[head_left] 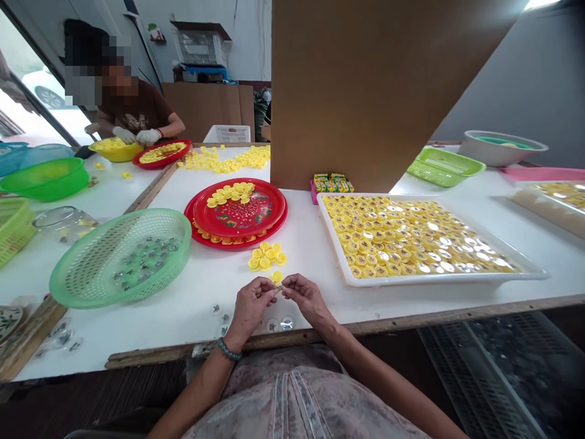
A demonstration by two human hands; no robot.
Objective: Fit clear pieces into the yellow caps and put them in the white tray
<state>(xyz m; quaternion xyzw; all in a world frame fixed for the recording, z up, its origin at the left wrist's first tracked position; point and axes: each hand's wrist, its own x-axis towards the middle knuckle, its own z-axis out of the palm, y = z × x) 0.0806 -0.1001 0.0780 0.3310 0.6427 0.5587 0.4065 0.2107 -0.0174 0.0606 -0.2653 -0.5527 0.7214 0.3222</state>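
Observation:
My left hand (252, 305) and my right hand (309, 299) meet near the table's front edge, fingers pinched together over something too small to make out. Just beyond the fingertips is a yellow round piece (276, 277). More yellow pieces (265, 256) lie in a small group behind it. Clear discs (287, 322) rest on the table below the hands, and others (223, 319) lie left of my left hand. A red round tray (237, 213) with yellow pieces stands behind the group. To the right, a white tray (340, 268) holds rows of yellow pieces under shiny clear covers.
A mint-green basket (68, 268) with small clear-and-dark pieces stands left. A cardboard panel (356, 91) rises behind the table, with a pink box (314, 192) at its foot. A gloved person (137, 113) works at back left beside a yellow bowl (119, 155).

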